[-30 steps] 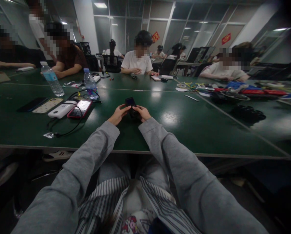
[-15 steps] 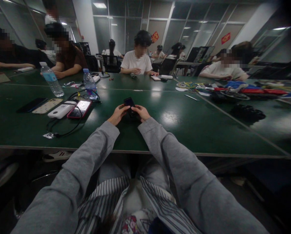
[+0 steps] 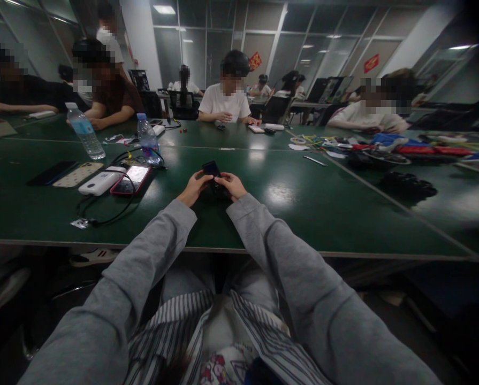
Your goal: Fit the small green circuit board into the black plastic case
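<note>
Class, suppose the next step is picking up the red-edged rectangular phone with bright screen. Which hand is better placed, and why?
Probably the left hand: the phone lies to its left, farther from the right hand. Both hold a black rectangular device, so the left needs freeing first.

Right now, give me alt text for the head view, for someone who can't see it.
The wearer's left hand and right hand hold a small black device at a green table. To the left are a white device, a red-edged phone and two plastic bottles; a person in white sits opposite.
</note>
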Available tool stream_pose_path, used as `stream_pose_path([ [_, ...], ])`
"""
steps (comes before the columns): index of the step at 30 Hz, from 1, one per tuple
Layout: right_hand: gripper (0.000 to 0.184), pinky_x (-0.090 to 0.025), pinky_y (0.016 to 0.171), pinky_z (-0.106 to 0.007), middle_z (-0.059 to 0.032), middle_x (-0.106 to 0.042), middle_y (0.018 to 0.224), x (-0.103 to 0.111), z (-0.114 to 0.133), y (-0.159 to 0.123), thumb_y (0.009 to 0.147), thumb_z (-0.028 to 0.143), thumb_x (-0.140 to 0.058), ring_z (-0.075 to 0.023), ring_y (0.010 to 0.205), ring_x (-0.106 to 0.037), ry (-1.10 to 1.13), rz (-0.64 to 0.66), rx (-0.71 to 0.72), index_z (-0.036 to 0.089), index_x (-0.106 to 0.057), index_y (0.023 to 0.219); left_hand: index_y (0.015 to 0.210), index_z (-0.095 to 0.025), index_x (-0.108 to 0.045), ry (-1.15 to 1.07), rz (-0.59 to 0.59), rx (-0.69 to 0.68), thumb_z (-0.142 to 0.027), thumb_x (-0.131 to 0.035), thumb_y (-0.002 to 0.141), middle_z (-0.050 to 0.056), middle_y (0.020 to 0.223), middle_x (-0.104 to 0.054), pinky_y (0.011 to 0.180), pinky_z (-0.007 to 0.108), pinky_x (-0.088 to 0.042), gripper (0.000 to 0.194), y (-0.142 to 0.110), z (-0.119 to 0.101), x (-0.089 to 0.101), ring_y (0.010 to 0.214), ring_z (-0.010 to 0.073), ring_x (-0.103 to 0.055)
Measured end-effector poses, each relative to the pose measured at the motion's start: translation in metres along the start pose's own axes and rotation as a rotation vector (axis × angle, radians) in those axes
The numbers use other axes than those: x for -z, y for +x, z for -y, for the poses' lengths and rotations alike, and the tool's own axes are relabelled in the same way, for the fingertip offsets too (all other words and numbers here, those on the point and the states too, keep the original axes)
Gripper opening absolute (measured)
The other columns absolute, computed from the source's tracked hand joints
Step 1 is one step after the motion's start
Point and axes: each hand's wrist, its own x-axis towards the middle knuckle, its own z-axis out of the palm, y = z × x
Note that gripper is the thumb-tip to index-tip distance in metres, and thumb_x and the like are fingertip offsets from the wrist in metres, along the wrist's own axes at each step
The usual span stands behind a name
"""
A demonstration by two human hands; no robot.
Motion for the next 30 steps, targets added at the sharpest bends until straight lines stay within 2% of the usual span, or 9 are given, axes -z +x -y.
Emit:
stream_pose_path([
  [4, 0.051, -0.054, 0.088, -0.039, 0.0027, -0.065, 0.072, -0.0011, -0.0007, -0.001, 0.052, 0.028, -0.088, -0.0167, 0.076, -0.067, 0.0, 0.018, 0.022, 0.02, -0.056, 0.091, 0.109, -0.016, -0.055, -0.008, -0.011, -0.021, -0.021, -0.086, 0.06, 0.005, 0.098, -0.066, 0.077, 0.027, -0.047, 0.058, -0.0007, 0.0011, -0.0005, 0.082, 0.0135, -0.063],
  [11, 0.049, -0.055, 0.086, -0.036, 0.0024, -0.066, 0.074, -0.0017, -0.0006, -0.001, 0.052, 0.028, -0.088, -0.016, 0.076, -0.067, 0.021, 0.009, 0.013, 0.02, -0.057, 0.088, 0.108, -0.016, -0.058, -0.004, 0.004, -0.017, -0.024, -0.086, 0.06, 0.005, 0.096, -0.067, 0.077, 0.029, -0.047, 0.056, -0.0039, -0.0013, -0.0021, 0.082, 0.0148, -0.064],
  [16, 0.043, -0.054, 0.088, -0.034, -0.0004, -0.069, 0.081, 0.001, 0.0038, -0.0011, 0.056, 0.029, -0.087, -0.0168, 0.083, -0.067, 0.082, -0.021, -0.03, 0.019, -0.059, 0.088, 0.104, -0.016, -0.061, -0.008, 0.03, 0.009, -0.028, -0.086, 0.06, 0.004, 0.093, -0.067, 0.079, 0.029, -0.046, 0.051, -0.0007, -0.0005, 0.0007, 0.081, 0.0137, -0.063],
  [22, 0.048, -0.053, 0.09, -0.035, -0.0006, -0.067, 0.085, 0.0015, 0.0028, -0.0005, 0.054, 0.03, -0.087, -0.0173, 0.088, -0.066, 0.065, -0.034, -0.036, 0.019, -0.058, 0.091, 0.104, -0.017, -0.062, 0.018, 0.015, 0.008, -0.026, -0.085, 0.058, 0.004, 0.095, -0.066, 0.077, 0.028, -0.044, 0.052, 0.0004, -0.0007, 0.0024, 0.082, 0.0138, -0.062],
  [30, 0.05, -0.053, 0.086, -0.035, 0.0008, -0.066, 0.081, 0.002, 0.0022, -0.0007, 0.053, 0.035, -0.087, -0.0165, 0.082, -0.065, 0.047, -0.006, 0.003, 0.02, -0.057, 0.091, 0.108, -0.018, -0.06, 0.039, 0.05, -0.027, -0.028, -0.083, 0.061, 0.004, 0.099, -0.066, 0.078, 0.028, -0.044, 0.053, -0.0035, -0.0037, 0.0018, 0.086, 0.0146, -0.062],
])
